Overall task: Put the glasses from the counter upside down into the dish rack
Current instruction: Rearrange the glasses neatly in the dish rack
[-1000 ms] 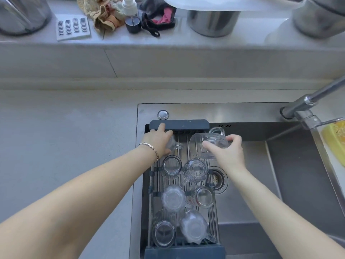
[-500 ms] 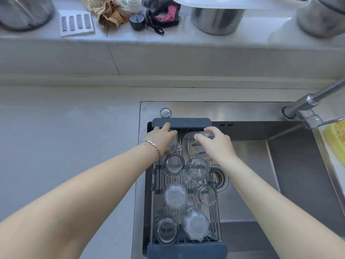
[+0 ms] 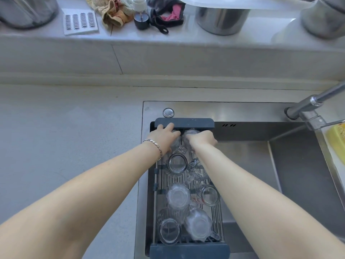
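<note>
A dark dish rack (image 3: 184,122) spans the left side of the steel sink. Several clear glasses stand upside down in it, among them one at the near left (image 3: 169,230) and one in the middle row (image 3: 177,163). My left hand (image 3: 164,136) rests on a glass (image 3: 176,144) at the rack's far left, mostly hiding it. My right hand (image 3: 201,139) grips a clear glass (image 3: 188,133) from above at the far right of the rack, right beside the other one. Both glasses sit against the rack's far end bar.
The steel sink basin (image 3: 261,165) lies right of the rack, with a faucet (image 3: 313,103) at the far right and a yellow item (image 3: 336,143) at the edge. A grey counter (image 3: 65,137) lies to the left. The back ledge holds pots, cloths and a spray bottle (image 3: 140,14).
My right hand has carried its glass left and down from above the sink into the rack's far right corner. My left hand stayed on its glass at the far left.
</note>
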The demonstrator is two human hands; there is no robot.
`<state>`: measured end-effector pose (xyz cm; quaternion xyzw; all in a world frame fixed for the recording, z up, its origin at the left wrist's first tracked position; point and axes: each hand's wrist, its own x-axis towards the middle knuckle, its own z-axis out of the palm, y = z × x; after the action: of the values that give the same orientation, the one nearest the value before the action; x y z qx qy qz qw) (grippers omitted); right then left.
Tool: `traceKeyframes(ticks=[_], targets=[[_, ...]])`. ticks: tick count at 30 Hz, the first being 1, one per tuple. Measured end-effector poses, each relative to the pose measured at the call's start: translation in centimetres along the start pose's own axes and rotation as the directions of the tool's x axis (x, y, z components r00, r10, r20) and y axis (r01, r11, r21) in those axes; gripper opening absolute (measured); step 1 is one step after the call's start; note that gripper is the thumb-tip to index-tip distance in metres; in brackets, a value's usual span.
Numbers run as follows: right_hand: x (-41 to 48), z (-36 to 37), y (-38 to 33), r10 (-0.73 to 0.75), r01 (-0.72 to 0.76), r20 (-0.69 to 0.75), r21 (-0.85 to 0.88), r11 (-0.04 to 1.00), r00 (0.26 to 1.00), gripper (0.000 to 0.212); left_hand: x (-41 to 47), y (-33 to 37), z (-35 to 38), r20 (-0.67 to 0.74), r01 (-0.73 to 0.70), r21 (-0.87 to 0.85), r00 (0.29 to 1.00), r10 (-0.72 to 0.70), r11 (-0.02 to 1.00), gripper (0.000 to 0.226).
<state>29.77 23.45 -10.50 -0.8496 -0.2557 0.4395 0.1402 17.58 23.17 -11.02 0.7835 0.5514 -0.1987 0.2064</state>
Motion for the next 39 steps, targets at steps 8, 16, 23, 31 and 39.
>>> traceKeyframes(ticks=[8,16,23,31,39], targets=[[0.3,-1.1,0.9,-0.226,0.256,0.121,-0.528,0.810,0.967,0.029,-0.1,-0.2,-0.1,0.011,-0.003,-0.032,1.000,0.004,0.999,0.063],[2.2,-3.1,2.1,-0.488,0.567,0.317,-0.620,0.542,0.813,0.075,-0.3,-0.2,-0.2,-0.004,-0.002,-0.060,1.000,0.002,0.998,0.064],[3.0,-3.4,4.7,-0.574,0.617,0.246,-0.448,0.648,0.781,0.074,-0.5,-0.5,0.2,-0.033,-0.004,-0.136,0.999,-0.001,0.991,0.066],[2.4,-2.6,6.8,-0.528,0.533,0.080,-0.070,0.843,0.845,0.066,-0.7,-0.4,1.0,-0.065,0.004,-0.178,0.998,-0.016,0.984,0.067],[2.0,-2.6,4.9,-0.478,0.523,0.212,-0.337,0.783,0.852,0.071,-0.8,-0.4,1.2,-0.086,0.036,-0.228,0.995,-0.057,0.973,0.067]])
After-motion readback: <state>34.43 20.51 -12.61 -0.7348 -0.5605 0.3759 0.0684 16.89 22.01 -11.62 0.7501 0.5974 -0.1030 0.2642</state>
